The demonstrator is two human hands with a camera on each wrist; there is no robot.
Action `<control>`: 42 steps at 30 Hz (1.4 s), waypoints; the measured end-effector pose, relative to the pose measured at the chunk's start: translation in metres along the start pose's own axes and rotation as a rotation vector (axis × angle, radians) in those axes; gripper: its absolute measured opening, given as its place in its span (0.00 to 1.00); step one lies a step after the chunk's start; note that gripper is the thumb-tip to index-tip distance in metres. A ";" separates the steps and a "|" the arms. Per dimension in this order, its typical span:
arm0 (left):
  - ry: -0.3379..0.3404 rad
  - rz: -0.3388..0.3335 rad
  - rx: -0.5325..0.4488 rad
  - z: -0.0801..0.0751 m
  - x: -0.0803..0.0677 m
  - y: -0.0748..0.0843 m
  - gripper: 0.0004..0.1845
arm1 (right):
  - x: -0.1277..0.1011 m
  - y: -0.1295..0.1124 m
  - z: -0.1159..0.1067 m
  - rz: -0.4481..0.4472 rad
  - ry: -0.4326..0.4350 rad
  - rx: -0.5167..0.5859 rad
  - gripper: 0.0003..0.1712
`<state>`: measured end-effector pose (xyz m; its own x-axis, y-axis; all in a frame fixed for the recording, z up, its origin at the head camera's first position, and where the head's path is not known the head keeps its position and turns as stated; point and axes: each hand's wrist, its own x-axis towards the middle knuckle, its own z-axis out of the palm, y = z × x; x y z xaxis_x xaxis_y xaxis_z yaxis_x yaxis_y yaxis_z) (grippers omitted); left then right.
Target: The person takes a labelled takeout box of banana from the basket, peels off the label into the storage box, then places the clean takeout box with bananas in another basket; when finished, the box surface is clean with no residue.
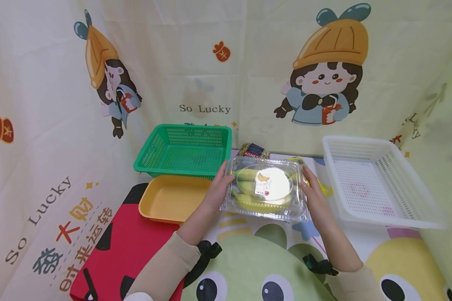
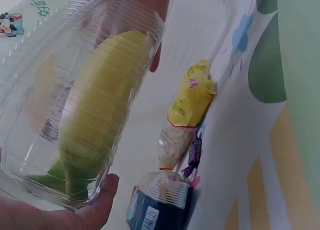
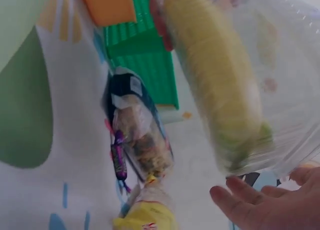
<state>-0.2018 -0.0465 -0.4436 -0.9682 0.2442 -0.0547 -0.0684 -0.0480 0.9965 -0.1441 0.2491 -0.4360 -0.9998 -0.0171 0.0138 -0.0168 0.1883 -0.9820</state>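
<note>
A clear plastic box of bananas (image 1: 245, 211), with a banana sticker on its lid, is held up above the table between both hands. My left hand (image 1: 219, 184) grips its left end, with the thumb along the near side. At the opposite end my right hand (image 1: 314, 192) holds the box's edge. Through the wall in the left wrist view a yellow banana (image 2: 100, 99) with a green tip shows. Behind and below the box lie an AGNESI bag (image 1: 253, 150), a yellow bag (image 2: 192, 97) and a small purple wrapped candy (image 2: 194, 154).
A green basket (image 1: 182, 169) stands at the back left, with a yellow-orange tray (image 1: 173, 200) in front of it. A white basket (image 1: 384, 219) stands on the right. Printed curtains (image 1: 256, 92) close off the back and sides. Dark straps (image 1: 207, 253) circle both wrists.
</note>
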 end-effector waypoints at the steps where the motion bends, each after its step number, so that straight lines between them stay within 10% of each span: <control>1: 0.002 0.004 0.025 0.000 -0.001 -0.001 0.36 | 0.001 0.001 -0.001 -0.004 -0.001 -0.011 0.38; 24: -0.017 -0.066 -0.040 0.008 -0.016 -0.064 0.38 | 0.002 0.058 0.016 0.137 0.037 -0.085 0.34; 42: -0.097 -0.043 -0.105 0.001 -0.014 -0.093 0.38 | 0.003 0.089 0.021 0.063 0.028 -0.132 0.32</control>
<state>-0.1816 -0.0442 -0.5349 -0.9362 0.3409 -0.0859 -0.1392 -0.1350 0.9810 -0.1488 0.2454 -0.5277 -0.9989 0.0257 -0.0402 0.0463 0.3153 -0.9479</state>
